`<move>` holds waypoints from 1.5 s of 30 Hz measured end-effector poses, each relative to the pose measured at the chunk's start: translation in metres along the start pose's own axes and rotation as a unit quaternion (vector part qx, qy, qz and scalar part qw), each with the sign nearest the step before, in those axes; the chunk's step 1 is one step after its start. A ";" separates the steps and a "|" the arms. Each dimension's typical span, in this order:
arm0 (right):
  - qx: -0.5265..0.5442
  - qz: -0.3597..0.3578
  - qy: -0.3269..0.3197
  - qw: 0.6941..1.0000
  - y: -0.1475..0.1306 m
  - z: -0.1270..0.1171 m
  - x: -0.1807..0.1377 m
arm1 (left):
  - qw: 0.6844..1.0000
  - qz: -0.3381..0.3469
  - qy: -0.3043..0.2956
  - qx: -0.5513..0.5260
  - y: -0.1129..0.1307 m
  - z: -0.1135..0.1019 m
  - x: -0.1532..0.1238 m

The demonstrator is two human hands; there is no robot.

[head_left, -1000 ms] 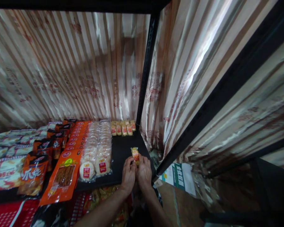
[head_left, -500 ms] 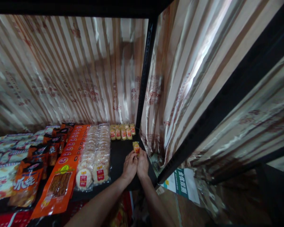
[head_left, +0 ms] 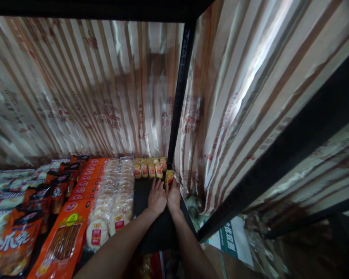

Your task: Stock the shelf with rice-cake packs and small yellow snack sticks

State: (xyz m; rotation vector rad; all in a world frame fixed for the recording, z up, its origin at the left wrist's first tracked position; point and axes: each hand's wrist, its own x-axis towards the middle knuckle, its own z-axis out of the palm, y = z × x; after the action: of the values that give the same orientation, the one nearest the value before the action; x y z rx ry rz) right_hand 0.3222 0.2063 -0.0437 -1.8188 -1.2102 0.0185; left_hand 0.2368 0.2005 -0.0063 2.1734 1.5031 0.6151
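A small yellow snack packet (head_left: 169,175) with a red label stands near the right end of the black shelf (head_left: 154,232). My right hand (head_left: 173,197) has its fingers closed round the packet's near side. Just left of it, my left hand (head_left: 157,197) reaches forward with fingers stretched out and holds nothing. Its fingertips are close to the row of matching yellow packets (head_left: 151,169) at the back corner. Part of the held packet is hidden by my right fingers.
Clear-wrapped round crackers (head_left: 97,232), orange bags of brown sticks (head_left: 64,236) and darker orange snack bags (head_left: 20,240) fill the left side in rows. A black upright post (head_left: 178,93) rises at the back corner. Patterned curtains (head_left: 116,89) hang behind and to the right.
Both hands have moved forward, the right one carrying the yellow packet to beside the back row. My left hand has let go of the packet and its fingers are now extended.
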 end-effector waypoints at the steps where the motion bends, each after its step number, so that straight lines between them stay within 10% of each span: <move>1: -0.003 0.000 -0.004 1.000 -0.001 0.002 0.002 | 1.000 0.006 0.001 0.017 -0.002 0.000 0.002; 45: 0.059 -0.043 0.025 0.997 0.001 0.028 0.042 | 0.990 0.073 -0.007 0.121 -0.017 0.001 0.014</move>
State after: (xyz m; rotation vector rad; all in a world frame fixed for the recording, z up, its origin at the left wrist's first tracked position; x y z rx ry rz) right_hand 0.3316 0.2556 -0.0419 -1.6555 -1.2252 -0.0046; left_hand 0.2290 0.2190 -0.0154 2.4839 1.4861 0.4825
